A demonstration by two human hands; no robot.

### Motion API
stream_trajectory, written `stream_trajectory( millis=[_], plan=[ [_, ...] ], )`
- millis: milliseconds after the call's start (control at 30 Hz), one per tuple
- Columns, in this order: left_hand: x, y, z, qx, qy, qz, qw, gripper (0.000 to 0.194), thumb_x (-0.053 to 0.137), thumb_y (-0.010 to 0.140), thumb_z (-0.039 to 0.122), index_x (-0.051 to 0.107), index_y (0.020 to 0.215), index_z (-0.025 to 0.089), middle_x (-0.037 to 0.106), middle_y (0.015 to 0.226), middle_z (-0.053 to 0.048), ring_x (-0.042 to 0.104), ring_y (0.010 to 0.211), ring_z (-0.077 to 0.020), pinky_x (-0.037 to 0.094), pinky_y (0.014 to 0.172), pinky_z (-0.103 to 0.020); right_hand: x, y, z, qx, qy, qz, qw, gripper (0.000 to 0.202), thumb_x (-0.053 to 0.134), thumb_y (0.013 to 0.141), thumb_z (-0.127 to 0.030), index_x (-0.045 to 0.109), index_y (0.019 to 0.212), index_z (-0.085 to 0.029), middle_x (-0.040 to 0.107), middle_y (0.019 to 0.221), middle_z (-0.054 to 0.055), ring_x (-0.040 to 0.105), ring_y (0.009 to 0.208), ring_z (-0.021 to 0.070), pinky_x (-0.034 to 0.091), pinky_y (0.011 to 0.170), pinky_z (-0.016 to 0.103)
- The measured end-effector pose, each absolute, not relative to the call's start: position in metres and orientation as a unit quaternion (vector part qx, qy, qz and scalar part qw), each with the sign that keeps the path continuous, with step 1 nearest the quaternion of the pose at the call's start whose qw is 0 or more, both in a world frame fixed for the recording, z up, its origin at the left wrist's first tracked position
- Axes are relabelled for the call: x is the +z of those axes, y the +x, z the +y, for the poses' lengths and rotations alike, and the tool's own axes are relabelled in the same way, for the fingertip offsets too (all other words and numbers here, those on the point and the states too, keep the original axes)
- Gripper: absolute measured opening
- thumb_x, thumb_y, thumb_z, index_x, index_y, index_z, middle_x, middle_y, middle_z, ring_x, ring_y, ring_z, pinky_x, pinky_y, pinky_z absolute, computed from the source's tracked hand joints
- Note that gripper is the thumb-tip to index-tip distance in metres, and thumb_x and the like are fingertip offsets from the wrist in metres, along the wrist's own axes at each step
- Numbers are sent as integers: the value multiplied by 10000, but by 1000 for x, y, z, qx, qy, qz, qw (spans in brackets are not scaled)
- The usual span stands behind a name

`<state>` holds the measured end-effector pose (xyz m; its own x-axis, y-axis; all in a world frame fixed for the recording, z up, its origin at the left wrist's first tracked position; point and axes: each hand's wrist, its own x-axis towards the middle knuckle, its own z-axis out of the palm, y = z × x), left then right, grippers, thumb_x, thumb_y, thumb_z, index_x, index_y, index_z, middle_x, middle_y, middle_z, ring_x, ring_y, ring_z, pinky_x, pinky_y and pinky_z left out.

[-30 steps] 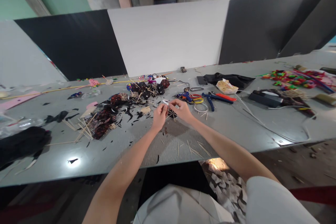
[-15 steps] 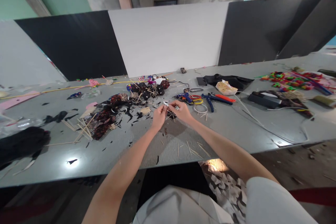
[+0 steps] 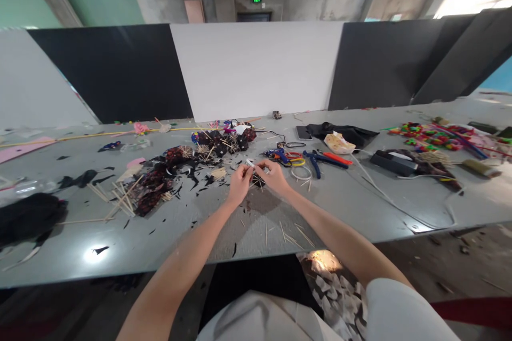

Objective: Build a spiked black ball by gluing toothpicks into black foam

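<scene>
My left hand (image 3: 240, 183) and my right hand (image 3: 274, 177) meet over the middle of the table, fingertips pinched close together. Between them a small white piece (image 3: 250, 163) sticks up; its kind is too small to make out. Both hands seem to grip it. Just below and between my hands is a dark ball with thin sticks radiating from it (image 3: 258, 180), partly hidden by my fingers. Whether my right fingers touch this ball, I cannot tell. Close to my right hand lies a blue glue gun (image 3: 283, 156).
Left of my hands are a pile of spiky dark balls (image 3: 224, 141), black scraps and loose wooden sticks (image 3: 124, 197). To the right lie blue pliers (image 3: 314, 162), a white cable ring (image 3: 301, 172), a phone (image 3: 303, 132) and colourful pompom strands (image 3: 424, 130). White and black panels (image 3: 260, 72) stand behind.
The camera view has tilted up slightly and shifted. My hands stay together at the same spot on the table, with the white piece turned a little between the fingertips.
</scene>
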<state>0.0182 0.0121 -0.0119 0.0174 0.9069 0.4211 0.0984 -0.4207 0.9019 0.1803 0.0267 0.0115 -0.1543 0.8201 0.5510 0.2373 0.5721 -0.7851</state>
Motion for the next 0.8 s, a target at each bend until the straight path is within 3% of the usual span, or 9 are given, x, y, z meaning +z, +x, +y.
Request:
stream_trajectory(
  millis=[333,567,800],
  plan=[
    [-12,15,11,537,651,431,319,522,445,1052,632,500,755,207,483,623,17,432,565,-135,308,570,-261,13,180,24,268,-385,-709,527,325,691,910,-525,726,830,-211,750,803,25,672,763,190,524,783,319],
    [-12,13,16,530,661,428,315,570,411,1042,680,536,757,203,482,609,13,432,575,-144,302,589,-277,13,179,24,260,-375,-717,526,304,674,924,-497,730,823,-217,753,804,32,668,759,196,524,778,328],
    [-7,15,14,541,640,419,349,535,626,927,714,572,1036,193,597,698,10,519,622,-156,336,606,-264,15,181,23,276,-389,-695,538,280,662,909,-471,719,852,-203,747,816,40,656,784,197,525,778,324]
  ],
)
